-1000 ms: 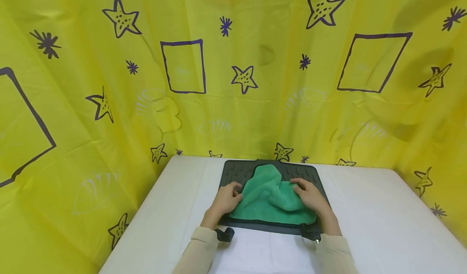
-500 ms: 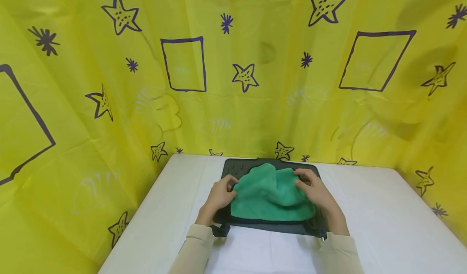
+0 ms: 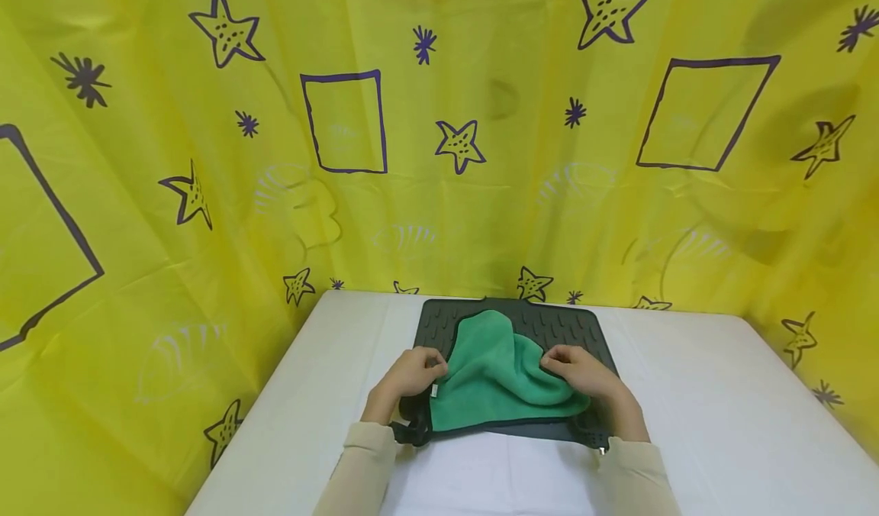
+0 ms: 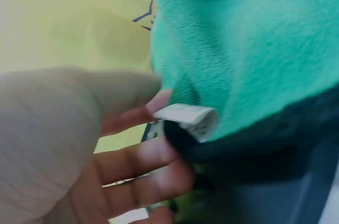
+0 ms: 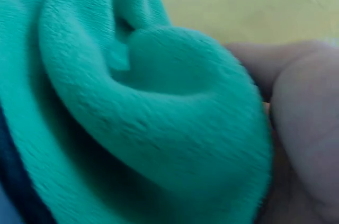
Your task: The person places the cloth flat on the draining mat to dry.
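Observation:
A green plush cloth [image 3: 474, 382] with a dark border lies rumpled over a dark ridged mat [image 3: 556, 321], a thick fold standing up across it. At its left edge my left hand [image 3: 410, 373] pinches the fabric between thumb and index finger. A small white tag [image 4: 188, 117] sticks out right by those fingertips in the left wrist view, while the other fingers lie behind the border. My right hand [image 3: 584, 371] pinches the cloth's right edge. From the right wrist, a bulging fold [image 5: 159, 123] hides most of that hand's fingers.
The mat rests on a white table [image 3: 721, 409]. A yellow curtain [image 3: 426, 218] printed with starfish surrounds the table at the back and sides. Black wrist mounts [image 3: 412, 430] sit by both cuffs, above the mat's near corners.
The cloth's raised right part has come down and folded over, and its near left corner has shifted toward me. Both hands have lowered slightly, the right one moving inward; the tag now shows.

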### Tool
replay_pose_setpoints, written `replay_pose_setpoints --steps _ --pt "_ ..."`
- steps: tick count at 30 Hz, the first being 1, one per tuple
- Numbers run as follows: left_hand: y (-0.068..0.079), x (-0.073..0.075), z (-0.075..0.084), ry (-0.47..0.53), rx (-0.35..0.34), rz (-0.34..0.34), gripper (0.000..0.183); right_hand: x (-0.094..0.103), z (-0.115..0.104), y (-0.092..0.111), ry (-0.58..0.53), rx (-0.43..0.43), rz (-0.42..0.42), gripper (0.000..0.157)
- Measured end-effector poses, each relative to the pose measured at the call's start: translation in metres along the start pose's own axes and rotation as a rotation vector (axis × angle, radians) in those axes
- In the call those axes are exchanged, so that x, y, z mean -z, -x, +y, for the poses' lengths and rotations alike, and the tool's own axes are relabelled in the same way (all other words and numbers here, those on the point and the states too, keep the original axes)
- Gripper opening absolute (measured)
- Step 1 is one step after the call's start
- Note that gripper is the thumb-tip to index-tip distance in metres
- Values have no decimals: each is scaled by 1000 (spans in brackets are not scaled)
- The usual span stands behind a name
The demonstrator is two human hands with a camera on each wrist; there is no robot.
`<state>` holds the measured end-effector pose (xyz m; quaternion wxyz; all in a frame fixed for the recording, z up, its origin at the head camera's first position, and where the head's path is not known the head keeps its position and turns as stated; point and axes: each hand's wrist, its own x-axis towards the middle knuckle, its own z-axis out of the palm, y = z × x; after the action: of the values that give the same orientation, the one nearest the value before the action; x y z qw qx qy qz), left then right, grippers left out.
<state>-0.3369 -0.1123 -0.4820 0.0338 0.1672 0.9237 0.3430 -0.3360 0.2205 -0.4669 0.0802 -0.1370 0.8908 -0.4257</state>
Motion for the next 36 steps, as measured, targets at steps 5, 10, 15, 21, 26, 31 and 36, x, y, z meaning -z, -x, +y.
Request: replay_pose_setpoints --steps 5,10,15,21,26,31,36 --pt "-4 -7 0 -6 21 106 10 -11 2 -7 -22 -55 66 51" --pt "-7 -15 3 37 23 149 18 -17 4 -13 -24 26 38 58" --pt "-10 -21 6 34 -4 138 30 -20 2 -15 -18 90 32 52" --pt "-9 -22 7 39 -22 97 47 -16 0 -13 12 115 118 55" --pt "-9 -16 8 4 -16 131 53 -5 0 -10 7 97 183 60" --pt "-9 -13 6 -10 13 157 52 3 2 -3 19 -45 157 63" --pt "-9 -16 2 -11 34 163 44 6 9 1 87 -105 95 63"
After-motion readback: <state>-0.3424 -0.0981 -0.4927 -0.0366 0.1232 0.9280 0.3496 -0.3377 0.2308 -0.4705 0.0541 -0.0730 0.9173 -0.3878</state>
